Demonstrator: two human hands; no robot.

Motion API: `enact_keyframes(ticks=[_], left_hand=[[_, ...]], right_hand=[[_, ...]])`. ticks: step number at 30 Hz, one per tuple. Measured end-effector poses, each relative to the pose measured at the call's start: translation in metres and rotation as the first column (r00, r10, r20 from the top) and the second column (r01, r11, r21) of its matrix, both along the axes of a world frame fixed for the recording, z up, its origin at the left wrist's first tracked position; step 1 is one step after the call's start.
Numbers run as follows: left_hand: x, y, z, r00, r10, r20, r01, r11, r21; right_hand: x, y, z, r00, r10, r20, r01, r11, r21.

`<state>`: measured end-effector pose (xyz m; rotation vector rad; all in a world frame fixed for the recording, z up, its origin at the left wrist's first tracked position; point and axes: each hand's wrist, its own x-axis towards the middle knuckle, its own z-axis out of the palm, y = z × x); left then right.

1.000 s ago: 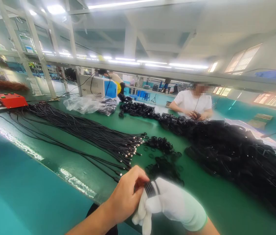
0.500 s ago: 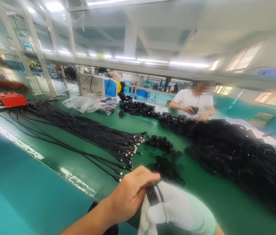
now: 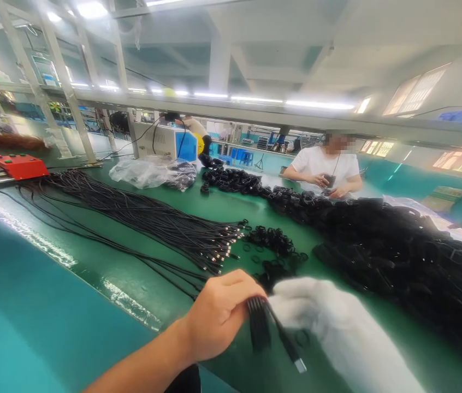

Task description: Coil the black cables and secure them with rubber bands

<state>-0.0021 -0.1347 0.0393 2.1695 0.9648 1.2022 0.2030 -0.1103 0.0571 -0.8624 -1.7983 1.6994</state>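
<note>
Over the surface, the left hand clasps a coiled cable, plug newly exposed, slanting down-right; right hand grip unclear.

The bare left hand holds a coiled black cable with its silver plug sticking out. The white-gloved right hand is right beside it. Long black cables and small black rings lie on the green table.
</note>
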Motion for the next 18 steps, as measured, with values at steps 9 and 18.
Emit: enact_keyframes(ticks=[9, 18], left_hand=[[0.001, 0.010, 0.000, 0.995, 0.067, -0.078, -0.077, 0.989, -0.129], [0.006, 0.019, 0.007, 0.986, 0.149, -0.068, -0.163, 0.934, -0.318]], right_hand=[[-0.024, 0.010, -0.017, 0.994, 0.078, 0.080, -0.086, 0.991, 0.099], [-0.036, 0.027, -0.034, 0.942, 0.118, -0.313, -0.223, 0.919, -0.324]])
